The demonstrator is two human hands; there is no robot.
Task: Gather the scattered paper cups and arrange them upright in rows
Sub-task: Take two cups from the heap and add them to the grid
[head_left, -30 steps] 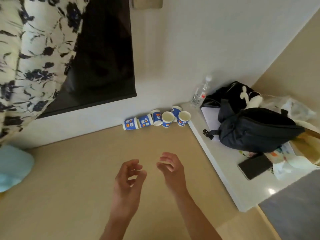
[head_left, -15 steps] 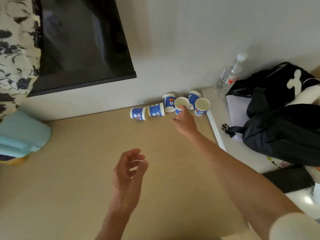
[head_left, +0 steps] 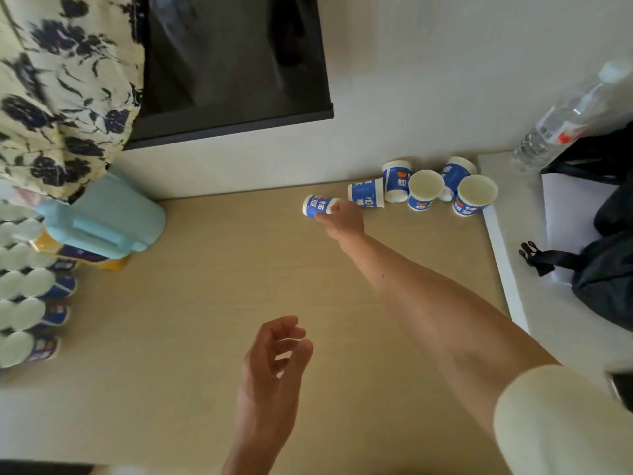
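Rows (head_left: 30, 284) of upright cups were seen at the left edge of the desk (head_left: 191, 303), on the near side of a pale blue jug (head_left: 102, 217), so much of the gathering was judged done. Six cups were left in a cluster by the wall (head_left: 411, 97) at the far right. The leftmost cup (head_left: 317, 206), lying on its side, was held by the right hand (head_left: 344, 219). Thumb and fingers were curled round its right end, though the hold was partly hidden by the hand itself. Just right of it a second cup (head_left: 365, 193) lay on its side. Two more (head_left: 424, 190) were seen mouth-up, and whether the last two were standing or tipped could not be told. The left hand (head_left: 274, 358) was held over the near desk, its fingers loosely curled and apart, with nothing pinched. Five cups were judged left to fetch once this one was stood in the rows.
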